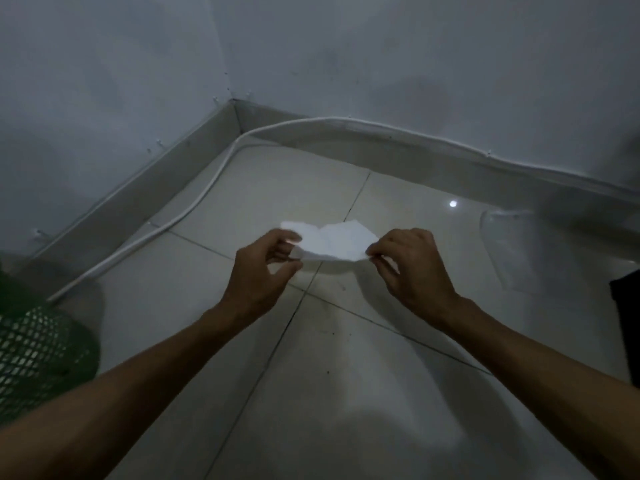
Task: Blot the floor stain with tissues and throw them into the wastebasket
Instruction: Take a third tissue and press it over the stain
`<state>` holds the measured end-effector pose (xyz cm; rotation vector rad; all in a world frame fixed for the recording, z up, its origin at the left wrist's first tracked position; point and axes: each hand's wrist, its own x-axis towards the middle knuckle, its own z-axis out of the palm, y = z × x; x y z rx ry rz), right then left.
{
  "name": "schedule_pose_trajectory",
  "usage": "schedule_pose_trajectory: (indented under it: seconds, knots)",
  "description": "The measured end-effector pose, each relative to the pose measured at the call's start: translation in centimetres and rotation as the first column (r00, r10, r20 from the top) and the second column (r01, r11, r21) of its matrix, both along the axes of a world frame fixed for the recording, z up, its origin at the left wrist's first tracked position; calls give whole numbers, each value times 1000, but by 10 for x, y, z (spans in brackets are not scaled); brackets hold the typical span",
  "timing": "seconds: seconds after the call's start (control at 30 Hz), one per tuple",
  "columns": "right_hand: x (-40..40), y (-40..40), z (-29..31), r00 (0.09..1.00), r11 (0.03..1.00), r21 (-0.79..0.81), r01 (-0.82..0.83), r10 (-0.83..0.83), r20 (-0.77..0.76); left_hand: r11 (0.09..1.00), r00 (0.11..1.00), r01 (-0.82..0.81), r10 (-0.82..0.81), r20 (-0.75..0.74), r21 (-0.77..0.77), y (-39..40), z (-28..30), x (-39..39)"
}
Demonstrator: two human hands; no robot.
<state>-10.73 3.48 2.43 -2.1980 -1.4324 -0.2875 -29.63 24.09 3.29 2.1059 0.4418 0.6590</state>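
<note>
A white tissue (329, 242) hangs stretched above the pale tiled floor (346, 393), held at both ends. My left hand (265, 271) pinches its left edge between thumb and fingers. Its right edge is pinched by my right hand (412, 265). A green mesh wastebasket (38, 355) stands at the left edge of the view, well to the left of my left forearm. A few small dark specks lie on the tiles below the tissue; I cannot make out a distinct stain in the dim light.
Two grey walls meet in a corner (235, 102) ahead. A white cable (194, 209) runs along the skirting and across the floor at the left. A clear plastic bag (512, 247) lies at the right, and a dark object (628, 327) shows at the right edge.
</note>
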Motion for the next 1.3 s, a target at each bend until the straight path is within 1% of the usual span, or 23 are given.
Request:
schedule_pose_trajectory:
  seconds: [0.07, 0.13, 0.2, 0.37, 0.47, 0.73, 0.93, 1.07, 1.17, 1.27, 1.3]
  knots:
    - [-9, -4, -10, 997, 996, -65, -60, 63, 46, 998, 999, -27, 29, -37, 54, -6, -19, -11]
    - [-18, -7, -19, 990, 988, -110, -111, 119, 76, 997, 994, -66, 70, -88, 47, -11, -34, -22]
    - [-26, -11, -28, 985, 978, -147, -146, 157, 73, 996, 988, -78, 82, -132, 35, -16, -46, -32]
    - [-42, -22, -46, 975, 954, -232, -189, 210, 70, 998, 983, -47, 55, -173, 52, -22, -65, -50]
    - [-50, -28, -51, 972, 943, -265, -200, 225, 67, 994, 983, -4, 25, -183, 110, -23, -71, -58]
    - [-60, -38, -51, 962, 929, -296, -221, 258, 92, 966, 977, 110, -61, -206, 233, -24, -76, -70]
    - [-60, -45, -56, 957, 929, -286, -233, 271, 100, 916, 955, 207, -113, -275, 344, -30, -77, -72]
    - [-57, -52, -61, 965, 926, -298, -233, 257, 46, 914, 949, 240, -149, -279, 327, -38, -72, -78]
    - [-58, -54, -63, 969, 932, -277, -235, 245, 4, 919, 956, 212, -123, -267, 333, -44, -68, -79]
    - [-63, -52, -65, 975, 961, -167, -221, 217, -41, 921, 967, 151, -62, -248, 358, -53, -67, -73]
    - [-66, -49, -65, 979, 967, -155, -204, 199, -49, 921, 963, 150, -53, -265, 360, -55, -69, -68]
